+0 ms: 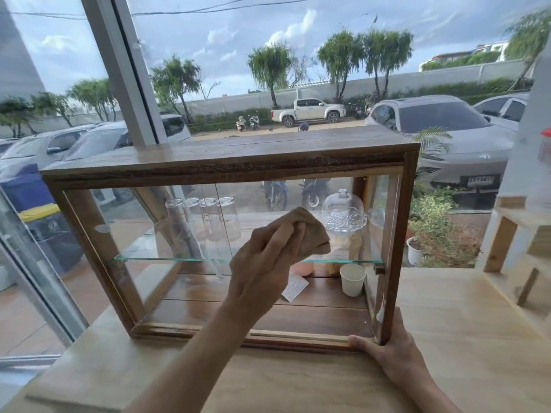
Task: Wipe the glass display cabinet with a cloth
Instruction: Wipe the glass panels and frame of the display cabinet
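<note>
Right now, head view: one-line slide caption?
Left hand holds brown cloth against cabinet front; right hand grips its lower right corner.

Nothing is reading clearly: the licence plate (480, 180) on the grey car (447, 135) outside is showing blurred characters, and the paper card (295, 287) inside the cabinet (226, 158) is carrying illegibly small print.

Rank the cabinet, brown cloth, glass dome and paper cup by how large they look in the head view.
1. cabinet, by far.
2-3. brown cloth and glass dome: near alike; the cloth is closer and partly hidden by the left hand, so unranked.
4. paper cup.
</note>
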